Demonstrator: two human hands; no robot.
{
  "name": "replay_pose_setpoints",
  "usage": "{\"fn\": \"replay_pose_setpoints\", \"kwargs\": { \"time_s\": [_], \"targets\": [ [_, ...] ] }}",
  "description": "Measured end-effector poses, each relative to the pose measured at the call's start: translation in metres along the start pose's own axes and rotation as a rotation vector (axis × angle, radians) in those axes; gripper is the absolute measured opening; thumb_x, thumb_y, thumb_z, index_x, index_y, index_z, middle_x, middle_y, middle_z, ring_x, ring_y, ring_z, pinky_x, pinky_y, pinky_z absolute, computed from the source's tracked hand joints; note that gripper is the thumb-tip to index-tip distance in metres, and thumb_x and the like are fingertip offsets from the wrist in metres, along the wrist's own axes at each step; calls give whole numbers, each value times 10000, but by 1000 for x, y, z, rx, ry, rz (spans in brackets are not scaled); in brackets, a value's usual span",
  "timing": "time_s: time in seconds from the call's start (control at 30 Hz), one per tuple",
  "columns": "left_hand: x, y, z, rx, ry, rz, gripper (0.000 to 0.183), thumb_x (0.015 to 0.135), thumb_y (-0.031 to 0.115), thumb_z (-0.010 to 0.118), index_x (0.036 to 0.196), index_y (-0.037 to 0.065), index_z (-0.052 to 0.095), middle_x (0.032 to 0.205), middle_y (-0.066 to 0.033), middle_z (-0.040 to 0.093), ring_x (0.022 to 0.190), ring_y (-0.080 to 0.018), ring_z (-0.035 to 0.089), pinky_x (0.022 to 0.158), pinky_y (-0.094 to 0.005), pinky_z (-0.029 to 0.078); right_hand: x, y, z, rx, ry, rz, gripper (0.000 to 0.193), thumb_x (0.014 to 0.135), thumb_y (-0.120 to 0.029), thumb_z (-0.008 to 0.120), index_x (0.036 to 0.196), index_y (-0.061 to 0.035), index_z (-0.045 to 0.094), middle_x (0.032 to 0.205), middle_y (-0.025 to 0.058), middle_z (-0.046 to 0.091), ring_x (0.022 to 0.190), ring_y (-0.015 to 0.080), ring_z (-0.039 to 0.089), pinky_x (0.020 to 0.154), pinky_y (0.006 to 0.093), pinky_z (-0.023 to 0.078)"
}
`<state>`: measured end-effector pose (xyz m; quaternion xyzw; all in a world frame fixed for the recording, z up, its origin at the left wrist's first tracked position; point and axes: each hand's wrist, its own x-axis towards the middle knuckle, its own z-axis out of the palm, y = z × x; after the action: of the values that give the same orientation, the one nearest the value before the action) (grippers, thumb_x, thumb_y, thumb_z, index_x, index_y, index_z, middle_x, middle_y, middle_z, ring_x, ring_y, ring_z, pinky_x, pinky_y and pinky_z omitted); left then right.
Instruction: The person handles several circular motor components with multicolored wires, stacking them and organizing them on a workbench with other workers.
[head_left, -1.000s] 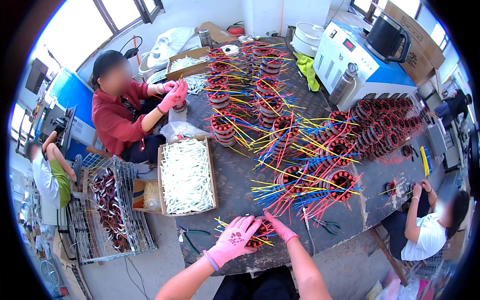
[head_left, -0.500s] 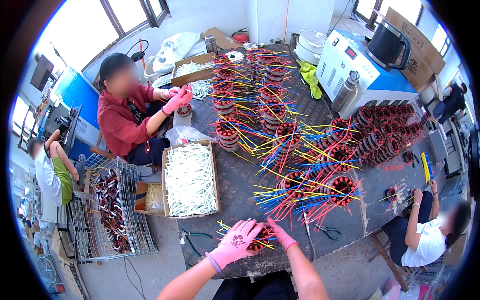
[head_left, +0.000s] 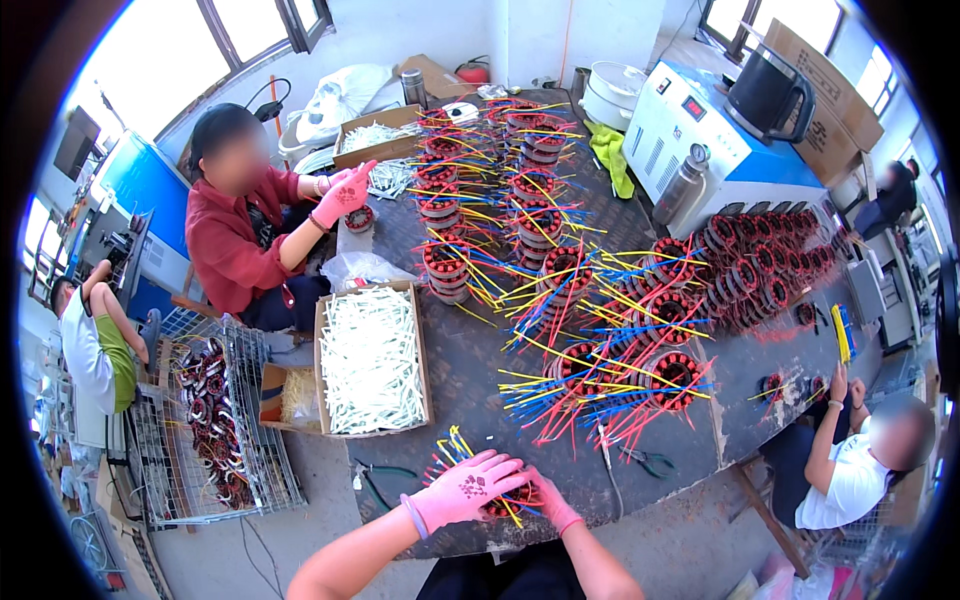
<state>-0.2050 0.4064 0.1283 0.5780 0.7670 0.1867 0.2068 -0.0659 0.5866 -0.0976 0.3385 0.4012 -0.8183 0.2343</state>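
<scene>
Shifted toward the person, the right hand curls against the wire-wound ring, while the left hand arches over it, partly closed (both grip it, undersides hidden), by the near edge of the tabletop. Pressing palms could bend the splayed leads.

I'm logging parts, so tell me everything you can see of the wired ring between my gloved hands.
The wired ring shows only partly: red and black, with plastic-looking yellow, blue and red wires sticking out, mostly to the upper left. It is by the table's near edge. The left hand covers its left side, the right hand its right; its tilt is hidden.
</scene>
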Motion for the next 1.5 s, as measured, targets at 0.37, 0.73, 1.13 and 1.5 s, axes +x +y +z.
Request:
{"fn": "replay_pose_setpoints", "kwargs": {
  "time_s": [0.37,0.73,1.13,1.5],
  "targets": [
    [-57,68,10,-125,476,-527,646,746,282,772,1268,24,494,1225,-177,501,1115,-351,521,973,-451,418,-15,-33,48,-602,-63,-211,558,987,-482,369,1375,-94,477,1364,126,468,1313,253,394,1105,349,292],
    [-68,68,131,-1442,742,-813,593,940,232,599,1412,1,324,1339,-114,428,1183,-197,455,1013,-358,372,8,-54,54,-884,-214,-142,714,941,-661,221,1336,-152,528,1385,97,496,1329,327,321,1132,452,161],
    [-76,61,143,-1569,632,-811,672,1005,411,444,1495,29,187,1411,-91,415,1244,-178,458,1024,-332,375,4,-25,45,-789,-95,-244,630,969,-599,242,1265,-153,575,1321,94,547,1300,316,366,1110,432,199],
    [-91,8,160,-1461,492,-916,472,1036,357,377,1242,-20,572,1160,-114,639,1079,-196,588,953,-321,447,-22,47,28,-40,132,-306,568,982,-476,408,1263,3,526,1225,81,568,1121,157,533,1011,305,387]
  ]
}}
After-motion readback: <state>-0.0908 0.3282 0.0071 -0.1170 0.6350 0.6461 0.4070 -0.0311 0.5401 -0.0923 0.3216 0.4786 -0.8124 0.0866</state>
